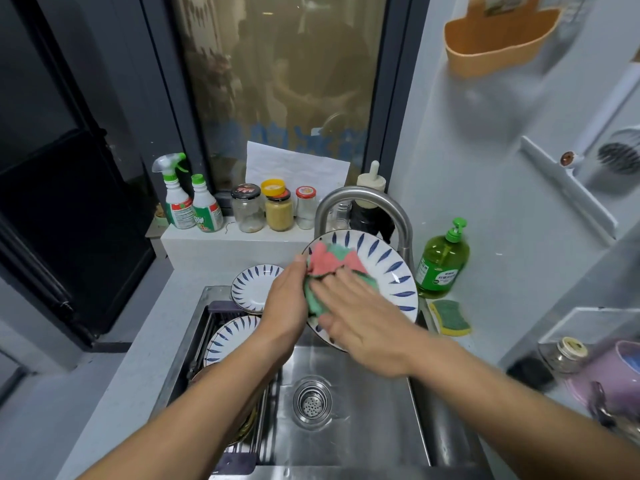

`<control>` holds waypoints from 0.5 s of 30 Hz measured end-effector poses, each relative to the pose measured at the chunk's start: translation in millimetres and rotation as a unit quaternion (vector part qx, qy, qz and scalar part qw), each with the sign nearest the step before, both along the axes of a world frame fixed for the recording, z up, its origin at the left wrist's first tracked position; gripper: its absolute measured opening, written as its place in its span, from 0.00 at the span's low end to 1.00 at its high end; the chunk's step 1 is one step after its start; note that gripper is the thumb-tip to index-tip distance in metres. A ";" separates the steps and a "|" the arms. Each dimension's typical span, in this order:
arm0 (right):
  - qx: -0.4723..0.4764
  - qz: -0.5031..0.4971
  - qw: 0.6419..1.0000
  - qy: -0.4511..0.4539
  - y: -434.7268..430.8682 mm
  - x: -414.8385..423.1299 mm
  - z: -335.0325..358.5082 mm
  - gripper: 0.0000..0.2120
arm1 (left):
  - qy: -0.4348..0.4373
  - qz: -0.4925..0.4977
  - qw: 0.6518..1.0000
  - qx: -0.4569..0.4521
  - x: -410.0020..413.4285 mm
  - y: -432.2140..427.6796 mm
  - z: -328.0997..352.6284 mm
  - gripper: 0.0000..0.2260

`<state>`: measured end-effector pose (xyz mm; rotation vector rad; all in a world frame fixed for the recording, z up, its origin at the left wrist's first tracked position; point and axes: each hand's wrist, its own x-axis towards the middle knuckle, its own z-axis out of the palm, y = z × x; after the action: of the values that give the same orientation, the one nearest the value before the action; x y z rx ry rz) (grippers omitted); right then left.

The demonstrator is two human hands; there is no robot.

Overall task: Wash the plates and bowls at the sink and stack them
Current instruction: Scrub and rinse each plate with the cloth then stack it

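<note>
Plate (381, 268) over sink (367, 403): my left hand (287, 299) grips rim, right hand (363, 327) flat on cloth (329, 261); hard scrub could slip it.

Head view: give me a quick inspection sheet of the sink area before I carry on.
Surface: stainless steel sink, strainer in its drain.
Job's things: white plate with blue leaf marks tilted over the sink, pink and green cloth on it; matching plate stack at the back left corner; one more matching plate in the dark rack.
Clutter: green soap bottle, yellow and green sponge, two spray bottles, glass jars.
Hands: left hand holds the plate's rim; right hand presses the cloth flat.
Cables: nothing seen.
Surroundings: curved steel tap, dark window.
</note>
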<state>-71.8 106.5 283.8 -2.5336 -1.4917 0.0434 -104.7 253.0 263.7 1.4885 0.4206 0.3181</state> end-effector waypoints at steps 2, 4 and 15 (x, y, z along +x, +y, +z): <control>-0.023 -0.044 0.998 -0.024 -6.9 26.3 1.2 0.43 | 0.003 -0.004 1.000 0.013 -1.9 2.4 -0.6 0.20; -0.051 -0.086 0.994 -0.047 -17.8 39.7 -0.5 0.41 | -0.001 0.009 0.999 0.041 -2.7 7.0 2.4 0.19; 0.272 -0.051 0.957 -0.087 -20.8 -8.2 -37.4 0.19 | 0.096 0.086 0.983 -0.132 0.7 12.0 25.2 0.16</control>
<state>-79.9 85.7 246.3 -2.1917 -1.2085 -0.5416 -104.0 265.0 288.9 1.2286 0.7216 0.2443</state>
